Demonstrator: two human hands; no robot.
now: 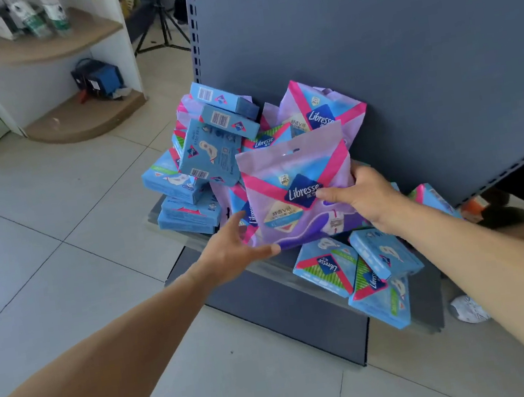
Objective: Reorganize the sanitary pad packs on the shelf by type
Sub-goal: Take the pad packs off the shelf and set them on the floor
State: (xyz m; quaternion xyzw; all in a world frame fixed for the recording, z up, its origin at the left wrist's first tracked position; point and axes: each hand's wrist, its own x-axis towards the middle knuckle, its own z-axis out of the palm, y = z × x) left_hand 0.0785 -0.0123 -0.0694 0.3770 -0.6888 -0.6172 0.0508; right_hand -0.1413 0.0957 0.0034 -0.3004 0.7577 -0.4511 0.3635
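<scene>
Two hands hold one purple Libresse pack point(300, 193) upright above the low grey shelf point(298, 280), at frame centre. Right hand point(364, 200) grips the pack's right edge — thumb across the front near the logo, fingers curled behind. Left hand point(232, 247) supports the lower left corner with fingers spread and the thumb along the bottom edge. At 10 o'clock from the held pack, a pile of blue packs point(203, 169) leans in disorder, with blue boxes on top. At 12 o'clock, a second purple pack point(319, 110) rests against the grey back panel point(400, 46). At 5 o'clock, blue packs with green stripes point(357, 272) lie tumbled on the shelf — some overhang its front edge.
</scene>
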